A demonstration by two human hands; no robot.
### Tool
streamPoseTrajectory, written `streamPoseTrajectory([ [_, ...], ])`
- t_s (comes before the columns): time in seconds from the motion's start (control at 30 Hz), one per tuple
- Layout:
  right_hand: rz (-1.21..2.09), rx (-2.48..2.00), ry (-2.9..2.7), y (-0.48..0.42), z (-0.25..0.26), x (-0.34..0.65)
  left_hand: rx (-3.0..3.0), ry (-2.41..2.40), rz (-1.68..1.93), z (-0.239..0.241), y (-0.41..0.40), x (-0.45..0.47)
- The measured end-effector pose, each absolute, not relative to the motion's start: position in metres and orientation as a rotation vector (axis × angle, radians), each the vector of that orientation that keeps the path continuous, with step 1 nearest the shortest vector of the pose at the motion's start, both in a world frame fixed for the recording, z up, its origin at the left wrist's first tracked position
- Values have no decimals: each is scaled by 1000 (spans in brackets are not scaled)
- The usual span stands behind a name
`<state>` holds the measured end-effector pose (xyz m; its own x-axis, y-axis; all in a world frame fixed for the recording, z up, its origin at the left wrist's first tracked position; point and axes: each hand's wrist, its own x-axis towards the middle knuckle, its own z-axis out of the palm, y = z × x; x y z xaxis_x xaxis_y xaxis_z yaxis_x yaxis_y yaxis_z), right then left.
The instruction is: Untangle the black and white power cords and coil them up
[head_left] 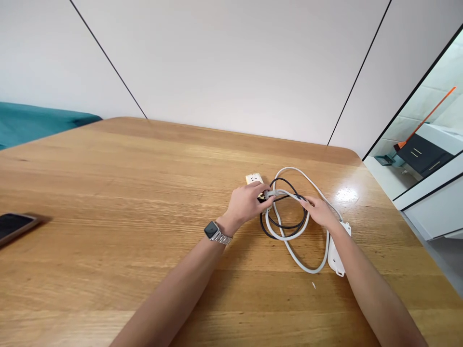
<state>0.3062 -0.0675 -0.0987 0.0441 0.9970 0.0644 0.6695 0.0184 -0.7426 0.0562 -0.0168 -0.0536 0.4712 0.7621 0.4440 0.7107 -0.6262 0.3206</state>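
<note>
My left hand (248, 200), with a watch (217, 232) on its wrist, is closed on the grey-white plug end (270, 193) of a cable. Partly hidden behind that hand lies a white power strip (254, 178) with socket holes showing. My right hand (318, 210) pinches the white cable (304, 266) a little farther along. Loops of this cable and a black cable (291, 226) overlap on the wooden table between and below my hands. A second white power strip (335, 258) lies at the right, partly covered by my right forearm.
A phone (16, 225) rests on the table (126, 193) at the far left. A small white scrap (313, 285) lies near the cable loop. White panels (231, 62) rise behind the table. Through an opening at right stand a dark cabinet (419, 154) and an orange-handled broom (428, 115).
</note>
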Motion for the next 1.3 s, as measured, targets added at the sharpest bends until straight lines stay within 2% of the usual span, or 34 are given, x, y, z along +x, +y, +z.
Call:
streamPoseTrajectory([
  [0.3,533,-1626,-1713,-73,-88,298,2670,1277,764,-30,-33,59],
  [0.53,557,-1524,-1532,-72,-92,298,2618,1151,755,-24,-34,55],
  [0.83,477,-1517,-1641,-72,-87,297,2079,1006,898,-31,-20,53],
  [1.07,390,-1715,-1642,-73,-88,298,1710,857,686,-32,-17,47],
  [1.3,354,-1713,-1718,-77,-83,293,2015,970,819,-24,-31,53],
])
